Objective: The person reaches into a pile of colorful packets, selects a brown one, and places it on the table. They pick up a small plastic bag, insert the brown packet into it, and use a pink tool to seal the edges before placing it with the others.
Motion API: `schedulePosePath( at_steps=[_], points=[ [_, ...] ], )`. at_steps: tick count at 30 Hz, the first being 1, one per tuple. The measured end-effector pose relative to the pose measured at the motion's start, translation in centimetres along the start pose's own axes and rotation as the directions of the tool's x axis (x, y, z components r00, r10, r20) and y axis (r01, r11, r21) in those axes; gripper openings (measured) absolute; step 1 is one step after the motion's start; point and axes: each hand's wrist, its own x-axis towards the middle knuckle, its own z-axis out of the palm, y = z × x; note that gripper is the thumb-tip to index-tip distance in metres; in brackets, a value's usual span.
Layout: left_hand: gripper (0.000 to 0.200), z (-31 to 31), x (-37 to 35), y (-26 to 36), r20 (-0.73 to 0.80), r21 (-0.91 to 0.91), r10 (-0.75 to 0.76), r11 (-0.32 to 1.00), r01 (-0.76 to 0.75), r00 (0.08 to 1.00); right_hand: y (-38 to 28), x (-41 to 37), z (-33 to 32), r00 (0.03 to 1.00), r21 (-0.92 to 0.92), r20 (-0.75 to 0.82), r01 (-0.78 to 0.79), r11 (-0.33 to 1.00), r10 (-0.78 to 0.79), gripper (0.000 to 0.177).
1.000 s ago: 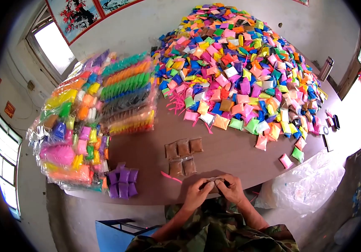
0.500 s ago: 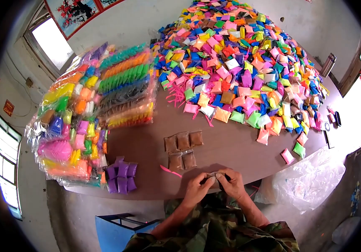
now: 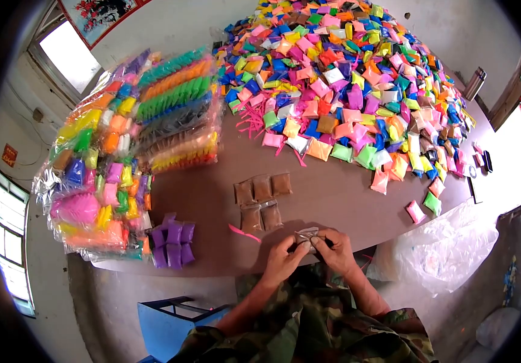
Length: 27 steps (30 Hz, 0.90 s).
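Close to the table's front edge, my left hand (image 3: 284,259) and my right hand (image 3: 335,251) pinch a small brown packet (image 3: 306,234) between them. Its crinkled clear film shows above my thumbs, while the lower part is hidden by the fingers. Just beyond lie several similar brown packets (image 3: 263,189) in two touching rows. A pink strip (image 3: 245,233) lies left of my left hand. Farther left, a cluster of purple packets (image 3: 174,235) rests near the edge.
A tall heap of colourful packets (image 3: 333,78) covers the back of the table (image 3: 212,206). Large clear bags of sorted packets (image 3: 103,181) stand at left. A clear plastic bag (image 3: 436,248) hangs at right, and a blue stool (image 3: 172,330) is below. A flask (image 3: 474,83) stands at far right.
The packet in my hands has turned so more of its shiny film shows above my thumbs. Both hands stay together, and the camera view has shifted slightly.
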Motion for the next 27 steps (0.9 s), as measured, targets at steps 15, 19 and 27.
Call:
schedulePosePath(
  at_steps=[15,19,27],
  points=[
    [0.021,-0.6,0.1,0.9,0.045,0.163,-0.028,0.986,0.021,0.999,0.4,0.1,0.6,0.999,0.058,-0.053,0.004,0.998,-0.001,0.018],
    [0.023,-0.7,0.4,-1.7,0.045,0.185,-0.029,0.982,0.02,0.999,-0.1,0.1,0.3,0.999,0.0,-0.038,-0.037,0.999,0.037,0.02],
    [0.02,-0.5,0.4,-1.8,-0.001,0.115,-0.072,0.991,0.071,0.997,-0.4,0.2,0.2,1.0,-0.106,-0.016,0.001,0.994,-0.003,0.021]
  ],
)
